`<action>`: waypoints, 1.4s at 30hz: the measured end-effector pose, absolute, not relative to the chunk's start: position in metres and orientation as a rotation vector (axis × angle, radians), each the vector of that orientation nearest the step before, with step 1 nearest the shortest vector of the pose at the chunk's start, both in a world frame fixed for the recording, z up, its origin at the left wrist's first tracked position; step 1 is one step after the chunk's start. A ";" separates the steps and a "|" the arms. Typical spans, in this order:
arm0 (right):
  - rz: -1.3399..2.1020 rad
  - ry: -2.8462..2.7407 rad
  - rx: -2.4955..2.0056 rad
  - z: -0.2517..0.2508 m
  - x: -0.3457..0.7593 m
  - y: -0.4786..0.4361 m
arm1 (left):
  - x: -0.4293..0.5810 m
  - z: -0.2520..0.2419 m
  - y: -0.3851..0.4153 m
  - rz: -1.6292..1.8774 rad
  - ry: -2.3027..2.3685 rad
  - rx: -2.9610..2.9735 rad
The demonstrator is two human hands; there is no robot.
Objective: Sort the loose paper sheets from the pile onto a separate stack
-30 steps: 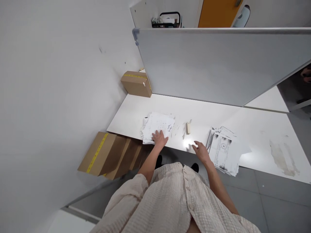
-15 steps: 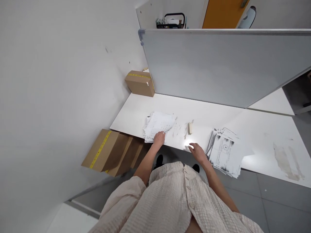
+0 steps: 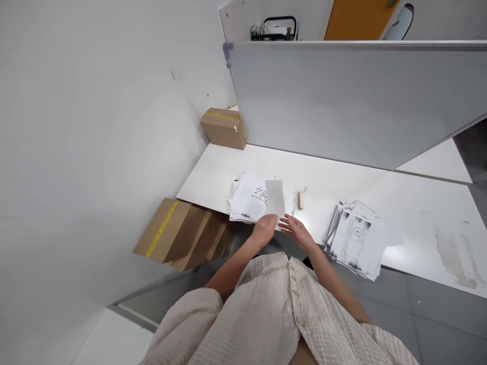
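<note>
My left hand point(image 3: 265, 227) grips the lower edge of a single sheet of paper point(image 3: 274, 196) and holds it up over the near edge of the white desk point(image 3: 342, 175). Just to its right, my right hand point(image 3: 296, 230) hovers close to the same sheet with its fingers spread, holding nothing. Behind the lifted sheet lies a messy pile of handwritten papers point(image 3: 247, 200). A second pile of printed sheets point(image 3: 355, 238) lies to the right, overhanging the desk edge. A small cream eraser-like block point(image 3: 301, 199) rests between the two piles.
A grey partition board point(image 3: 353, 101) stands along the back of the desk. One cardboard box point(image 3: 224, 128) sits in the far left corner, and several flattened boxes point(image 3: 178, 235) lean under the desk's left end. A stain point(image 3: 456, 248) marks the desk at right.
My left hand has lifted one sheet off the left pile and brought it right, toward the middle. My right hand moved left from the desk edge to meet it.
</note>
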State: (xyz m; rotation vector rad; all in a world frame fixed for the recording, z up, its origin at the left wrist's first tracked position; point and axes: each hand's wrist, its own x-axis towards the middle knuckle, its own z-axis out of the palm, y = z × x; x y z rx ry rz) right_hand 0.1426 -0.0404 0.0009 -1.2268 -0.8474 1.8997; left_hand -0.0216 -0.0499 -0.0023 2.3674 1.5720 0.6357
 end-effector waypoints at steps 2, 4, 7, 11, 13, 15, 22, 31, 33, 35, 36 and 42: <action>1.831 -0.720 -1.261 -0.005 0.136 -0.037 | -0.006 -0.003 -0.064 0.626 1.384 2.488; 1.701 -0.627 -1.381 -0.016 0.138 -0.036 | 0.001 -0.007 -0.071 0.616 1.292 2.519; 1.520 -0.547 -1.561 -0.035 0.156 -0.040 | -0.010 -0.018 -0.064 0.584 1.437 2.417; 1.441 -0.563 -1.693 -0.046 0.181 -0.050 | -0.044 -0.036 -0.037 0.366 1.999 2.107; 1.445 -0.567 -1.715 -0.046 0.185 -0.056 | -0.057 -0.044 -0.025 0.216 2.104 2.008; 1.454 -0.570 -1.715 -0.045 0.185 -0.059 | -0.063 -0.050 -0.018 0.123 2.087 1.978; 1.486 -0.589 -1.716 -0.045 0.180 -0.060 | -0.065 -0.054 -0.017 0.127 2.011 1.961; 1.509 -0.638 -1.746 -0.039 0.178 -0.058 | -0.052 -0.044 0.000 0.040 2.265 1.731; 1.509 -0.636 -1.746 -0.039 0.179 -0.058 | -0.054 -0.045 0.004 0.033 2.302 1.704; 1.521 -0.633 -1.729 -0.039 0.180 -0.059 | -0.057 -0.045 0.008 0.016 2.310 1.716; 1.521 -0.630 -1.724 -0.040 0.181 -0.060 | -0.059 -0.045 0.010 0.007 2.305 1.738; 1.498 -0.633 -1.722 -0.040 0.178 -0.061 | -0.058 -0.047 0.019 0.009 2.240 1.847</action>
